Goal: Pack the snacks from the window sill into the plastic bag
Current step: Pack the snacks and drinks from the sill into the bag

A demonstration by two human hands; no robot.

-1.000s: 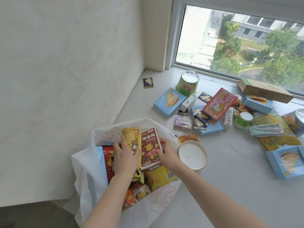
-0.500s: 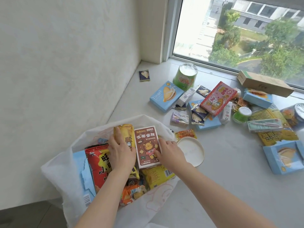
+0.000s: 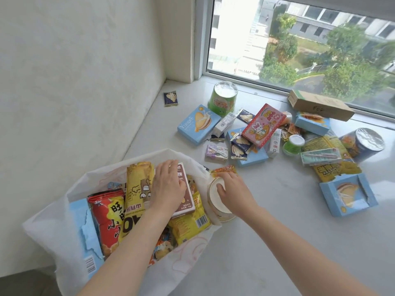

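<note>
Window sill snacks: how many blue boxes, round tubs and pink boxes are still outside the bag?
Blue boxes: 4
Round tubs: 4, the last under the right hand
Pink boxes: 1
Total: 9

Bag [image 3: 53, 231] is thin matt white plastic; packets inside look glossy foil. Blue box [image 3: 197, 124] is matt card, tub [image 3: 224, 99] has a shiny film lid, sill [image 3: 277, 231] smooth, pale, faintly glossy.
</note>
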